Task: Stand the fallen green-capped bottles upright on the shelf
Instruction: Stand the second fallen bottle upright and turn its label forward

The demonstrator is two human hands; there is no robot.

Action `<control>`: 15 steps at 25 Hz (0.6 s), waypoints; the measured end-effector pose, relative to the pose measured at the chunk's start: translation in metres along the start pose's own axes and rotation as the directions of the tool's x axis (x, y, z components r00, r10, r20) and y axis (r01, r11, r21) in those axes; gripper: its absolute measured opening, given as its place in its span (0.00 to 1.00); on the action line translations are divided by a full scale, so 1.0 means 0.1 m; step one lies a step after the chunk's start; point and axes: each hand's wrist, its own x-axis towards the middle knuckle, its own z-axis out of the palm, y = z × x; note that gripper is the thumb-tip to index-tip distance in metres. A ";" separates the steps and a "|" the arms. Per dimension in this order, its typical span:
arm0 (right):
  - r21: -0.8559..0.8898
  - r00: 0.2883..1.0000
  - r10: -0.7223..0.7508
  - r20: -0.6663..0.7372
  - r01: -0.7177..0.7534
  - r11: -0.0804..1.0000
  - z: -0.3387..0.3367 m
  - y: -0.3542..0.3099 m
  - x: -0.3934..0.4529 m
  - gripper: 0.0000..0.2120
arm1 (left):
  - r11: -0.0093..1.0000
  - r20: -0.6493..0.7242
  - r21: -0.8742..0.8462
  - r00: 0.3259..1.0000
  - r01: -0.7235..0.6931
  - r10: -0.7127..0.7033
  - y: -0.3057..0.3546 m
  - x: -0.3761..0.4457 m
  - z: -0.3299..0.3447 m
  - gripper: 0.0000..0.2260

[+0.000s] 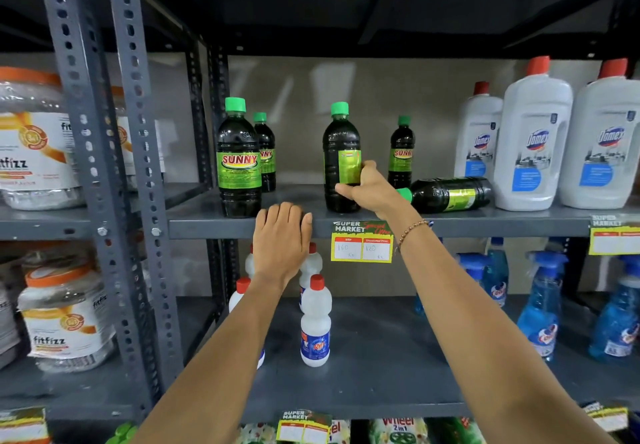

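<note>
On the grey middle shelf (pixel 214 225) stand several dark bottles with green caps. My right hand (pixel 367 185) grips the lower part of one upright bottle (pixel 337 146) near the shelf's middle. Just right of it, one green-capped bottle (pixel 450 194) lies on its side, cap pointing left toward my wrist. A front-left bottle (pixel 239 163) with a SUNNY label stands upright, a smaller one (pixel 266 149) behind it. Another upright bottle (pixel 401 153) stands at the back. My left hand (pixel 282 236) rests flat on the shelf's front edge, holding nothing.
Large white Domex bottles (pixel 533 142) with red caps crowd the right of the same shelf. Below are small white bottles (pixel 315 322) and blue spray bottles (pixel 540 305). Steel uprights (pixel 138 166) and Fitfizz jars (pixel 31 139) stand left. A price tag (pixel 362 243) hangs on the shelf edge.
</note>
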 end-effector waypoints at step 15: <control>0.295 0.991 0.115 0.066 -0.129 0.947 -0.01 0.11 -0.02 0.50 | 0.999 -0.092 -0.007 0.995 -0.043 0.042 -0.02 -0.04 0.07 0.17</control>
